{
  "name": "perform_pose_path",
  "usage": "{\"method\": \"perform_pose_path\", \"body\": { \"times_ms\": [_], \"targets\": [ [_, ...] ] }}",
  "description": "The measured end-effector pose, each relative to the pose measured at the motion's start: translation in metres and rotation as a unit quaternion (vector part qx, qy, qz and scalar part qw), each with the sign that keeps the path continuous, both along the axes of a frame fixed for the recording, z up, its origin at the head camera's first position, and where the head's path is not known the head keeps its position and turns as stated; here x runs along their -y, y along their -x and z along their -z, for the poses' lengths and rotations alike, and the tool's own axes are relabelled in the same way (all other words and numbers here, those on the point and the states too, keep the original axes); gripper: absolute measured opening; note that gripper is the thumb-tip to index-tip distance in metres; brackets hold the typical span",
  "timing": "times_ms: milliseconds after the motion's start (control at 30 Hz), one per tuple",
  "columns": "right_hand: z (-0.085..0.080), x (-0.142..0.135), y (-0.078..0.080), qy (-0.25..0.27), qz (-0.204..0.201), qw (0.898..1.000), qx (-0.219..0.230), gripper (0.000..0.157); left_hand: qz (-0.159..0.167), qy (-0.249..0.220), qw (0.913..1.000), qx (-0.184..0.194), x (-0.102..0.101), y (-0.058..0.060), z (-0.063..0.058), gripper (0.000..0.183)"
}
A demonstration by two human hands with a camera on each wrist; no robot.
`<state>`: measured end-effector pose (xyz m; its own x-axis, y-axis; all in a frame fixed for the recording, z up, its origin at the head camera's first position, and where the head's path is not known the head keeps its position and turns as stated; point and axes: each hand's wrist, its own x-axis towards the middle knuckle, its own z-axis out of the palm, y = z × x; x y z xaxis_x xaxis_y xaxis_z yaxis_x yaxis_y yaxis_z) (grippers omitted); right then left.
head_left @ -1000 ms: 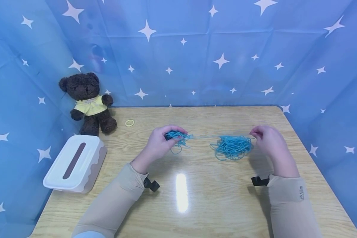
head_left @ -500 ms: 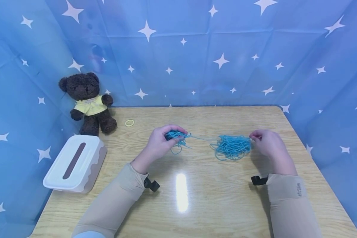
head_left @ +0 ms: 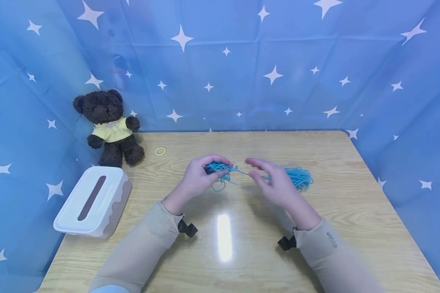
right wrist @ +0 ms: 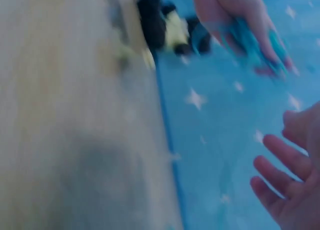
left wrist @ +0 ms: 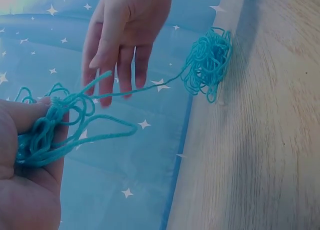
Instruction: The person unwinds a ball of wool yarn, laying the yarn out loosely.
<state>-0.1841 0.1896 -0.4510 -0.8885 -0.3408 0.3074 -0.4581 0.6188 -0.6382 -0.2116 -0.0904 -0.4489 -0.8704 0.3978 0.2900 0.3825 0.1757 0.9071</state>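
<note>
My left hand (head_left: 201, 175) holds a bunch of teal yarn (left wrist: 45, 135) between thumb and fingers, with loops hanging loose below it. A single strand (left wrist: 145, 89) runs from that bunch to a larger heap of teal yarn (head_left: 299, 178) on the table at the right. My right hand (head_left: 275, 183) is between the two, its thumb and fingers spread apart beside the strand. Part of the heap is hidden behind this hand in the head view. In the right wrist view the right hand (right wrist: 295, 175) shows its fingers parted, the picture blurred.
A brown teddy bear (head_left: 110, 126) in a yellow shirt sits at the back left of the wooden table (head_left: 256, 252). In front of it stands a white lidded box (head_left: 73, 195) with a slot. A small yellow ring (head_left: 160, 151) lies near the bear. A blue starry curtain (head_left: 220, 93) surrounds the table.
My right hand has let go of the yarn at the heap's right side and moved left, closer to the left hand, with its fingers spread. The left hand stays in place, holding its bunch.
</note>
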Motion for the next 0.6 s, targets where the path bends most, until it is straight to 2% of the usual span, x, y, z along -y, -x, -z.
{"method": "perform_pose_path", "body": {
  "times_ms": [133, 267, 367, 500, 600],
  "targets": [
    [0.012, 0.022, -0.002, 0.009, -0.009, 1.000, 0.010, 0.047, 0.007, 0.006, 0.9999, -0.009, -0.001, 0.000, 0.002, 0.021],
    [0.019, 0.027, -0.002, 0.026, 0.024, 0.999, -0.012, 0.032, 0.012, 0.012, 0.9998, -0.010, -0.002, 0.000, 0.003, 0.021],
    [0.016, 0.022, -0.001, 0.047, 0.052, 0.997, -0.010, 0.020, 0.012, 0.010, 0.9999, -0.001, -0.002, 0.000, 0.002, 0.020],
    [0.008, 0.008, 0.001, 0.073, 0.083, 0.994, 0.022, 0.020, 0.012, 0.007, 0.9999, 0.009, -0.002, 0.000, 0.001, 0.019],
    [0.004, -0.004, 0.001, 0.089, 0.102, 0.990, 0.027, 0.022, 0.010, 0.009, 0.9999, 0.009, -0.001, 0.000, 0.002, 0.019]
  ]
}}
